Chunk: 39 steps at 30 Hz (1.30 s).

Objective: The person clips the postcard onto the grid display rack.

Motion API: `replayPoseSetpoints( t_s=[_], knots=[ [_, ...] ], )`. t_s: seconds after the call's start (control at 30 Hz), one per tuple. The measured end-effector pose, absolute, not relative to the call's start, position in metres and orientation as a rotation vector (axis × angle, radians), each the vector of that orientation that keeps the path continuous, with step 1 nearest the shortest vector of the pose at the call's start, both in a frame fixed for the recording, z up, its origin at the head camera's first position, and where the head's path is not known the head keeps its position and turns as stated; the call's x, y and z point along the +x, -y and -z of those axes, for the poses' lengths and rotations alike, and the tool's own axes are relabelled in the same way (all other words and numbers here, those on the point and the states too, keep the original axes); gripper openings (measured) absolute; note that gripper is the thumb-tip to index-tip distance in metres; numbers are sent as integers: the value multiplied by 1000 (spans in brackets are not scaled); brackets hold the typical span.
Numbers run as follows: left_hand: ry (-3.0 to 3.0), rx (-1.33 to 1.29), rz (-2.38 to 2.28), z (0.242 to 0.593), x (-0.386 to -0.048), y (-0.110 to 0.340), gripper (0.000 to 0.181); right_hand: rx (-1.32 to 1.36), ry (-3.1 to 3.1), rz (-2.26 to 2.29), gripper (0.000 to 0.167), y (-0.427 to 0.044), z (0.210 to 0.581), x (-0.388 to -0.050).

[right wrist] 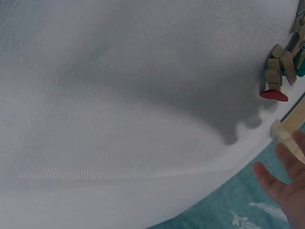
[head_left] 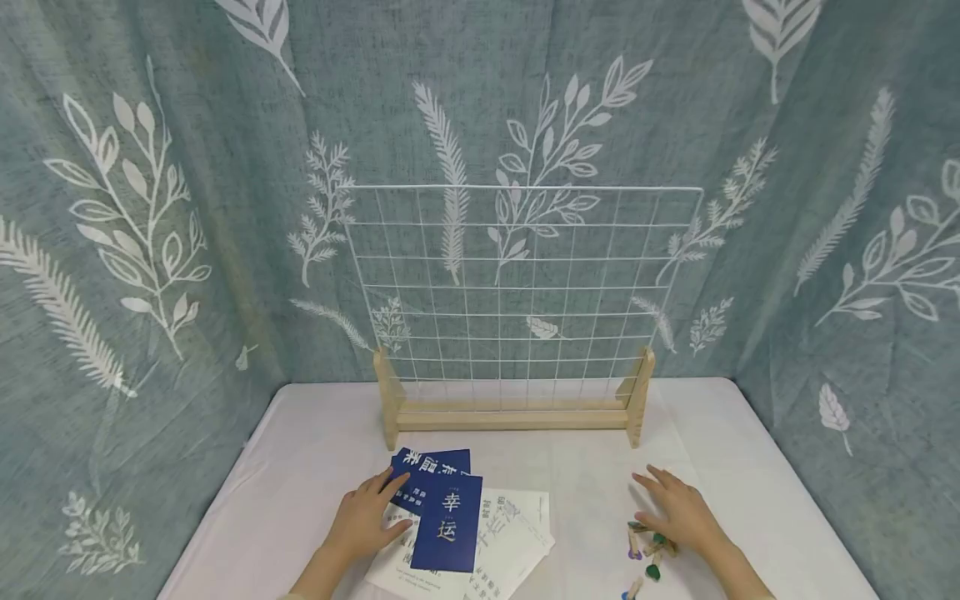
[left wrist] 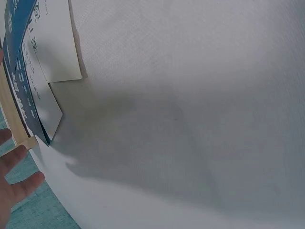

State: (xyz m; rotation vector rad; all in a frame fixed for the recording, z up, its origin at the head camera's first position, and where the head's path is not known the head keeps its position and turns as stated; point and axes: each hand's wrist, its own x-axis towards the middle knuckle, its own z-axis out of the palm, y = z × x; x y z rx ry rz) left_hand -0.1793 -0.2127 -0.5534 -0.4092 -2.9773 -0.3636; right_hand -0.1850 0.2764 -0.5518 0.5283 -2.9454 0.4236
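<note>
Blue cards with pale Chinese characters, among them an upright blue card (head_left: 447, 525), lie over several white printed cards (head_left: 517, 533) on the left of the table. Beside this pile is my left hand (head_left: 362, 517), its fingers spread and relaxed near the cards' left edge; whether they touch is hard to tell. My right hand (head_left: 681, 510) hovers with loose fingers by a heap of small wooden clothespins (head_left: 660, 546) with coloured decorations. In the right wrist view one clothespin (right wrist: 274, 78) has a red end. Neither hand holds anything.
At the back stands a white wire grid (head_left: 517, 287) in a wooden base (head_left: 513, 419). A white cloth covers the table (head_left: 585, 475). Behind and at both sides hangs a green-grey curtain (head_left: 480, 50) with white leaf prints.
</note>
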Motion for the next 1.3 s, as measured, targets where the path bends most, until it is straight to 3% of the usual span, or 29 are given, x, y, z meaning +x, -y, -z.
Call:
replayPoseSetpoints(
  t_s=[0.57,1.3],
  knots=[
    [2985,-326,521,558,-162,196,33,511,2924,-567,45,-265,562,-171],
    [2906,-117,691,554,-155,164,28,424,2947,-678,35,-243,550,-163]
  ],
)
